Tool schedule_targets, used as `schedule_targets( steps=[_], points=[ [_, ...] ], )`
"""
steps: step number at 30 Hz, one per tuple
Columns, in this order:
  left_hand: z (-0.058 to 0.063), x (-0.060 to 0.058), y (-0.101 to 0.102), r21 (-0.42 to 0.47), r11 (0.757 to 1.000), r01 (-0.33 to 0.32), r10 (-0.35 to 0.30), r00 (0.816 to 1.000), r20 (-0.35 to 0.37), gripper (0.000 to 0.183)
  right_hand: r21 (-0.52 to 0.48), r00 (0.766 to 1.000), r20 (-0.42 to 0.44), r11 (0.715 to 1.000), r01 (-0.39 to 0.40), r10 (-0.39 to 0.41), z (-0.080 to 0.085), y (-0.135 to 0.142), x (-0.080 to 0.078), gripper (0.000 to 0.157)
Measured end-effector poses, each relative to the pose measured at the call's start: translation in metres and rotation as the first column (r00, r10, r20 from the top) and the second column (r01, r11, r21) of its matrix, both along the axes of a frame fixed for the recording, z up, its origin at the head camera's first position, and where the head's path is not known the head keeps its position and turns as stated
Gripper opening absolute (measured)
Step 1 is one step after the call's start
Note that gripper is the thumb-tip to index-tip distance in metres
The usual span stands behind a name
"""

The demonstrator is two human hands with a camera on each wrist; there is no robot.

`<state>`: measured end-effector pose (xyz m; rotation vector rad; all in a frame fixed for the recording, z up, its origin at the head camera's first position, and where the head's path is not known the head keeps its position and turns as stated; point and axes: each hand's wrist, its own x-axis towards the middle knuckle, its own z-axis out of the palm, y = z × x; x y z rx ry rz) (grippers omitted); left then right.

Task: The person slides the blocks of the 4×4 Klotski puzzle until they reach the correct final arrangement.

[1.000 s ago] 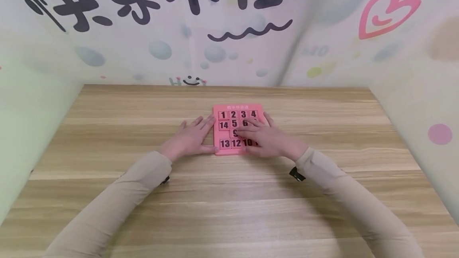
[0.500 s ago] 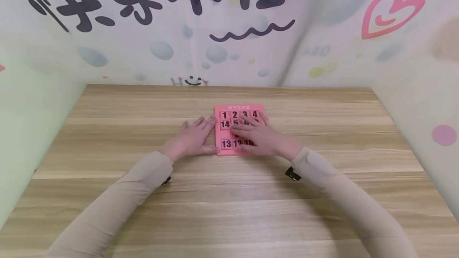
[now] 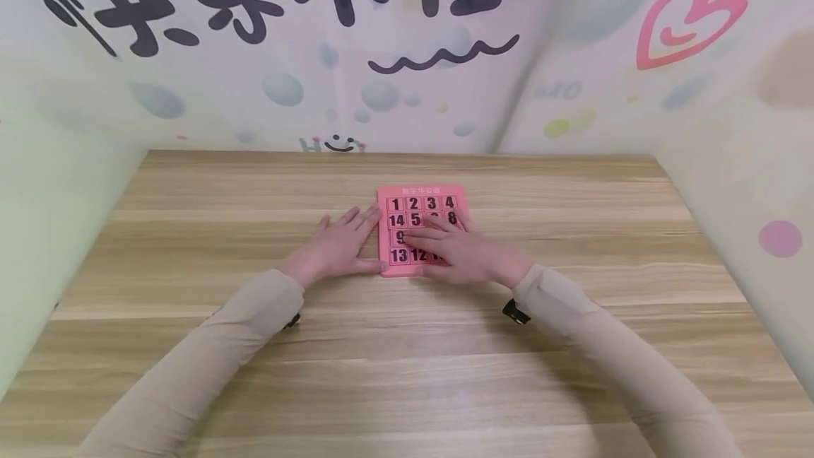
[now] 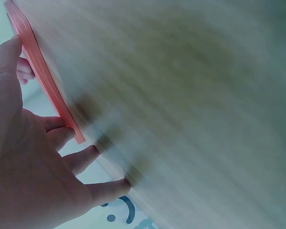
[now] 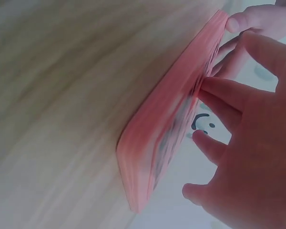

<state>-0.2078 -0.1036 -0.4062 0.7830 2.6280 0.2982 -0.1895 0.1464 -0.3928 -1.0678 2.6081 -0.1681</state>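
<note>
A pink sliding number puzzle (image 3: 384,244) lies flat on the wooden table, its black-numbered tiles facing up. My left hand (image 3: 337,246) braces the puzzle's left side, the thumb by the lower corner and the index finger near the upper edge. In the left wrist view, other fingertips of that hand (image 4: 33,157) reach the tabletop past the pink edge (image 4: 45,81). Extended over the tiles, my right hand (image 3: 470,249) has fingertips at the 9 tile (image 3: 399,237) in the left column. It covers several tiles of the lower right. The right wrist view has two fingers (image 5: 224,93) touching the puzzle face.
The wood-grain table (image 3: 407,373) runs back to a wall sheet (image 3: 254,104) printed with large black characters, bubbles and a heart. Pale side walls (image 3: 750,182) flank the table. Black straps (image 3: 516,312) show below the beige sleeves (image 3: 623,359).
The 9 tile has slid one place left, into the gap at the left column. My right hand has moved left along with it, while the left hand stays at the puzzle's side.
</note>
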Motion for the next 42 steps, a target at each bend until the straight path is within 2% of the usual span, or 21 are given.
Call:
schedule_targets(
  steps=[7, 12, 17, 32, 42],
  points=[
    [0.001, 0.001, 0.000, 0.013, 1.000, -0.003, 0.004, 1.000, -0.005, 0.099, -0.017, 1.000, 0.003, 1.000, 0.008, -0.008, 0.001, -0.004, -0.002, 0.060],
    [0.000, 0.001, 0.000, 0.017, 1.000, -0.006, 0.006, 1.000, -0.002, 0.099, -0.082, 0.998, -0.047, 0.996, 0.042, -0.046, 0.001, 0.008, -0.004, 0.058],
    [-0.001, 0.000, -0.001, 0.021, 1.000, -0.006, 0.006, 1.000, -0.008, 0.099, -0.097, 0.993, -0.070, 0.991, 0.092, -0.099, 0.000, 0.024, -0.007, 0.058],
    [-0.002, -0.001, 0.000, 0.012, 1.000, -0.009, 0.009, 1.000, 0.001, 0.098, -0.115, 0.991, -0.055, 0.986, 0.119, -0.126, -0.004, 0.045, -0.004, 0.058],
    [-0.001, 0.000, 0.001, 0.007, 1.000, -0.012, 0.012, 1.000, 0.004, 0.099, -0.111, 0.993, -0.074, 0.991, 0.078, -0.087, -0.004, 0.048, 0.001, 0.056]
  ],
)
